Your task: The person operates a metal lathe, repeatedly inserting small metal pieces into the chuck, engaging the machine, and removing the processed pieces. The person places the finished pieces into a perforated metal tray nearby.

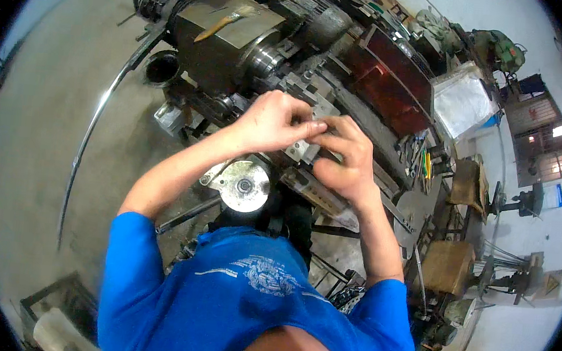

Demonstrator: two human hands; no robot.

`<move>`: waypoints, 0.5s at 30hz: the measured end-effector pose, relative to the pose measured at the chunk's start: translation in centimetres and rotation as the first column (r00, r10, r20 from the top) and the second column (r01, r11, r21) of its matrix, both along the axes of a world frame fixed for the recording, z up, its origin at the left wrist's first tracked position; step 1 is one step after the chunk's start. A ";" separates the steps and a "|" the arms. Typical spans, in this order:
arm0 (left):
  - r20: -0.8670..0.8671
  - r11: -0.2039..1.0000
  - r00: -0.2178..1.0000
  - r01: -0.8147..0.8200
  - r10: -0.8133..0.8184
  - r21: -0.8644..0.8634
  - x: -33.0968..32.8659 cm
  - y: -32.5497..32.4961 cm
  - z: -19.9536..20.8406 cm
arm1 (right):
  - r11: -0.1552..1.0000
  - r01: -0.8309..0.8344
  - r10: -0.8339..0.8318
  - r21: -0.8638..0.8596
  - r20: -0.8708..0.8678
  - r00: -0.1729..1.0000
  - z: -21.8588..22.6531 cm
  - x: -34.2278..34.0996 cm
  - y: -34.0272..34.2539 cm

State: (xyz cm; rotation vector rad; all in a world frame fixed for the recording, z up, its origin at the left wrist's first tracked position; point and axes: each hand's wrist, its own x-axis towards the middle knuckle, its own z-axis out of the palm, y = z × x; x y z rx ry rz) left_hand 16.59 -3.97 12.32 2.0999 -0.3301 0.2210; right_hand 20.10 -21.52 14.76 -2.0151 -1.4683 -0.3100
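Note:
Both hands meet over the carriage of a metal lathe, their fingertips touching. My left hand (273, 123) is closed, its thumb reaching across to the fingers of the other. Curled inward, my right hand (350, 158) has its fingers pinched against that thumb. Anything between the fingertips is too small or hidden to make out. Under them sits a metal tool post block (301, 151), partly covered by the hands. The shiny lathe chuck (264, 57) lies just beyond my left hand. Nearer my body is a round, pale metal handwheel (244, 186).
A wooden-handled brush (223, 24) lies on the lathe headstock (204, 14). A dark red metal box (390, 82) stands behind the carriage. Several hand tools (419, 161) lie at the right. A long metal rod (98, 108) extends at the left; other machines (520, 201) line the right wall.

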 end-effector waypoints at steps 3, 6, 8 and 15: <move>-0.040 0.997 0.997 -0.062 0.060 -0.054 0.0 3.0 0.7 | 0.996 -0.073 0.072 -0.045 -0.005 0.997 0.6 1.8 3.1; -0.064 0.995 0.996 -0.067 0.062 -0.071 -1.2 7.3 0.7 | 0.991 -0.108 0.113 -0.073 0.073 0.991 0.5 4.1 5.9; -0.077 0.979 0.979 -0.194 0.189 -0.058 -3.2 11.0 1.1 | 0.994 -0.064 0.074 -0.089 0.113 0.991 -1.0 6.9 7.4; 0.221 0.422 0.613 -0.721 0.759 0.550 -14.1 26.4 -2.3 | 0.774 0.204 -0.089 -0.599 0.216 0.972 -5.6 13.5 11.9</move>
